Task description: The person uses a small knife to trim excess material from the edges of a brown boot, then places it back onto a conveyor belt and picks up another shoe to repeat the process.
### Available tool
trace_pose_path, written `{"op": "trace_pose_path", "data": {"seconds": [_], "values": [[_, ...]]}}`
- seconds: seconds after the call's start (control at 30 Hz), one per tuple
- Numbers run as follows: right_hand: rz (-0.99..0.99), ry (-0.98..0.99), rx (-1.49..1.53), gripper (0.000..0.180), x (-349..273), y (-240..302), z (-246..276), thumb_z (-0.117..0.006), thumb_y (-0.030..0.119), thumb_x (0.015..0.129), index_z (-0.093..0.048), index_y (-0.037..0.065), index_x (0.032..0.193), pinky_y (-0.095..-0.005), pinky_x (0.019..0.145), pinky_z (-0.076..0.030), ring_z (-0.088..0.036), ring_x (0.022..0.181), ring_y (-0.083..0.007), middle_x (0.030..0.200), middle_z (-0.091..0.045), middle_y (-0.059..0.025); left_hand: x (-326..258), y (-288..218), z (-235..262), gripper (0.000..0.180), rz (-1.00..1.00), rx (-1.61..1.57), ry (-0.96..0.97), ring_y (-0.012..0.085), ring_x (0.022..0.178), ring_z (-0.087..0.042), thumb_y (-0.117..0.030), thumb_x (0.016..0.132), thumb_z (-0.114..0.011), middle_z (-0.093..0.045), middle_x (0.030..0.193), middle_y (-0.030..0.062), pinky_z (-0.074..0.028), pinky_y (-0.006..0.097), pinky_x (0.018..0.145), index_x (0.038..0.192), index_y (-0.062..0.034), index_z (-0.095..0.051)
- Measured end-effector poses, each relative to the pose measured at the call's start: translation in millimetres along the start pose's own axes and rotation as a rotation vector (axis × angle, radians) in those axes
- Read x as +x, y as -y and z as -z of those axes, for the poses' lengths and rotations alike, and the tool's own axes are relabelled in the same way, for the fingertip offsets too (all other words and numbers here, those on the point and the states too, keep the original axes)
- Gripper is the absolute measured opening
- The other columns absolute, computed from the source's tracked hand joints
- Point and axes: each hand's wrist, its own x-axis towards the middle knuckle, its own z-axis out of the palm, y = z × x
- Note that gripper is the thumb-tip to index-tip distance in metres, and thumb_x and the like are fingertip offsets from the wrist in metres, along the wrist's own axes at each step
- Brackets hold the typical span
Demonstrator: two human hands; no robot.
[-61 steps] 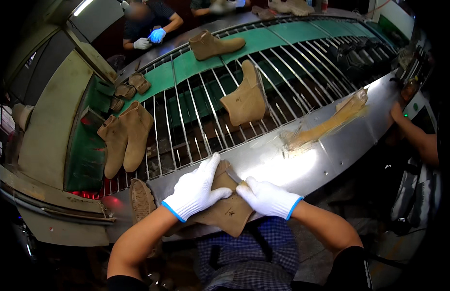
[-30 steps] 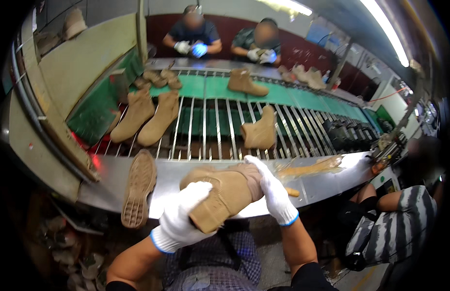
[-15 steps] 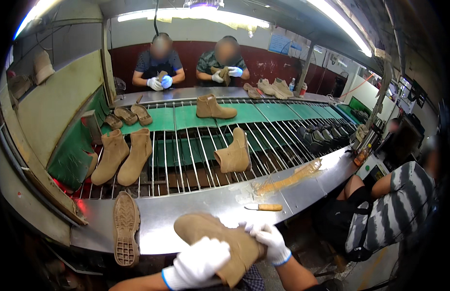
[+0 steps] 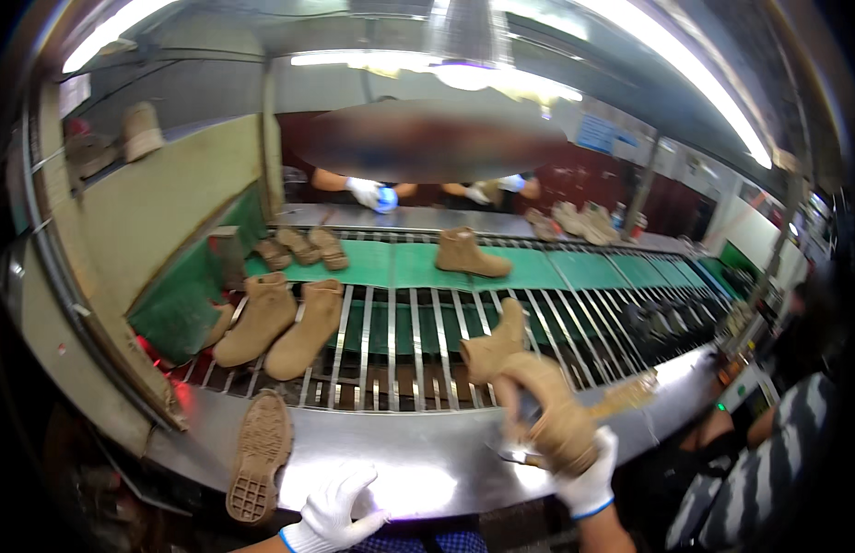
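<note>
In my right hand, wearing a white glove, is a tan ankle boot, blurred by motion and raised over the metal ledge. The fingers are closed round one end of it. My left hand, gloved too, holds nothing; thumb and fingers are spread at the ledge's front edge. To its left lies a brown lugged sole, tread up. Just behind the held boot another tan boot rests on the rods, partly covered. A knife on the ledge is mostly hidden.
A pair of tan boots stands on the metal rods at left. One boot sits on the green belt, with several soles to its left. Dark shoes are at right. Two people work across; another person sits at right.
My left hand has let go of the boot and opened. My right hand has carried the boot forward and right, toward the rods. The whole view has shifted and tilted slightly.
</note>
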Motion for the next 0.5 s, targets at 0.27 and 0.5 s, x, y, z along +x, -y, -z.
{"op": "trace_pose_path", "data": {"seconds": [0.27, 0.5], "values": [[0.727, -0.595, -1.668, 0.07, 242, 48, 81, -0.071, 0.042, 0.098, -0.053, 0.004, 0.154, -0.0532, 0.111, -0.048, -0.059, 0.134, -0.036, 0.146, -0.061, -0.0195, -14, 47, -12, 0.051, 0.181, 0.375, -0.232, 0.0439, 0.134, -0.059, -0.023, 0.094, -0.073, -0.068, 0.137, 0.0218, -0.042, 0.055, 0.119, 0.141, -0.0053, -0.067], [0.698, -0.264, -2.325, 0.053, 223, -17, -14, -0.079, 0.046, 0.08, -0.071, 0.007, 0.115, -0.055, 0.091, -0.047, -0.068, 0.098, -0.0414, 0.102, -0.073, -0.0188, -3, 32, -8, 0.044, 0.175, 0.35, -0.157, 0.0443, 0.126, -0.062, -0.028, 0.092, -0.076, -0.07, 0.131, 0.0208, -0.046, 0.057, 0.112, 0.132, -0.0099, -0.072]]}}
